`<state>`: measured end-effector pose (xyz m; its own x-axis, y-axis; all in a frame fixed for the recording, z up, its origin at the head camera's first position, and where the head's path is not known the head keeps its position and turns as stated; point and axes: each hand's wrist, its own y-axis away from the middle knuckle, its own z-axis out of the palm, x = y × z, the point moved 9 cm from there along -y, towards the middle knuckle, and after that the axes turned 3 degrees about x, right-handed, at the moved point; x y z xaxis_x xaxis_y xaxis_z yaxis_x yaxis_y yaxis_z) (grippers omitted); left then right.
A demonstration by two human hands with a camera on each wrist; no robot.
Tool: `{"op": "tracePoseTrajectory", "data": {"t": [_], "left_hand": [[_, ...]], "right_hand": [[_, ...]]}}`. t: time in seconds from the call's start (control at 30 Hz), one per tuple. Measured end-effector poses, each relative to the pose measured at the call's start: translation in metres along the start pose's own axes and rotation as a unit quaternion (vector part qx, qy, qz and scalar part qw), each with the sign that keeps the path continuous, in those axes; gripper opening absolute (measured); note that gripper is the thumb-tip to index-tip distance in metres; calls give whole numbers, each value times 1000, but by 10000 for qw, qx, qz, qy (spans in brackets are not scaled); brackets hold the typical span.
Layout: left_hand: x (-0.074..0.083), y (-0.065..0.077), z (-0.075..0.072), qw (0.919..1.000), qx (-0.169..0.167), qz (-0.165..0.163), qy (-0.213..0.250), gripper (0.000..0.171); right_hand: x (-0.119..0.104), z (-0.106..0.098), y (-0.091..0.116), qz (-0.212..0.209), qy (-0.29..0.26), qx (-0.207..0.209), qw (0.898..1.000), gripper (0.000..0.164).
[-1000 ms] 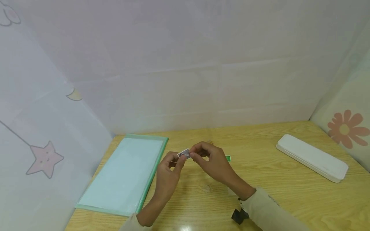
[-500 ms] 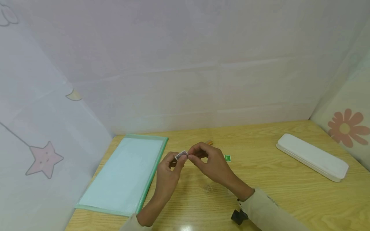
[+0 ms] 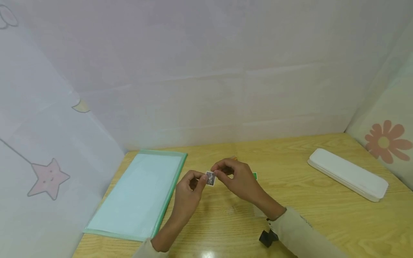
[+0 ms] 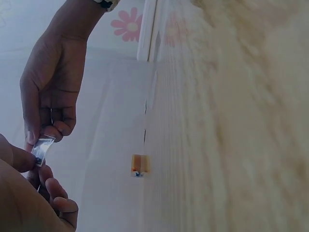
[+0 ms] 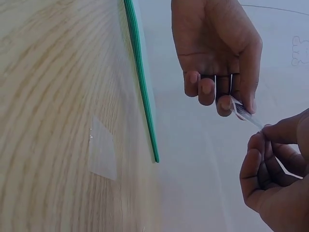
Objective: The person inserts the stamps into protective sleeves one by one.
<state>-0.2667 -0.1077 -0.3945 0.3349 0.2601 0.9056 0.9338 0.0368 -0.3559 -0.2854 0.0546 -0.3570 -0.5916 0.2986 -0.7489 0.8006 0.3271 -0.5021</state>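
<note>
A small grey stamp [image 3: 210, 178] with a white border is held up over the wooden table between both hands. My left hand [image 3: 188, 191] pinches its left edge with thumb and forefinger. With thumb and fingertips, my right hand [image 3: 237, 181] pinches its upper right corner. In the left wrist view the stamp [image 4: 42, 151] looks shiny and slightly bent. The right wrist view shows the stamp [image 5: 245, 113] nearly edge-on between the two hands. Behind the right hand, a green stamp [image 3: 255, 176] lies on the table, partly hidden.
A green-edged folder [image 3: 135, 195] with white sheets lies at left, a white case [image 3: 348, 175] at right. A small orange item [image 4: 140, 166] rests near the back. A clear plastic piece [image 5: 103, 150] lies on the table. A black object [image 3: 267, 238] sits by the right sleeve.
The grey stamp has turned more upright and moved slightly right, so its face shows more. My right hand has shifted slightly and covers more of the green stamp than half a second ago.
</note>
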Motion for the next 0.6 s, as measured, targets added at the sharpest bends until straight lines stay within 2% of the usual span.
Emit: {"op": "tracePoseTrajectory", "data": {"t": [0.1, 0.2, 0.3, 0.4, 0.5, 0.6], "left_hand": [[-4, -2, 1, 9992, -291, -203, -155, 14], [-10, -5, 3, 9929, -824, -372, -777, 16], [-25, -5, 5, 9744, -1427, -450, -1680, 15], [-38, -2, 7, 9527, -1854, -287, -2390, 14], [-45, 0, 7, 9363, -2004, -113, -2882, 12], [-43, 1, 6, 9178, -1957, 121, -3452, 15]], "right_hand": [[1, -1, -2, -73, 115, -192, 9997, 11], [6, -8, -4, -135, 468, -420, 9979, 13], [21, -20, -6, -83, 901, -665, 9937, 16], [42, -34, -4, 184, 1202, -906, 9884, 17], [64, -45, -1, 537, 1308, -1106, 9838, 17], [79, -51, 3, 805, 1295, -1216, 9808, 15]]}}
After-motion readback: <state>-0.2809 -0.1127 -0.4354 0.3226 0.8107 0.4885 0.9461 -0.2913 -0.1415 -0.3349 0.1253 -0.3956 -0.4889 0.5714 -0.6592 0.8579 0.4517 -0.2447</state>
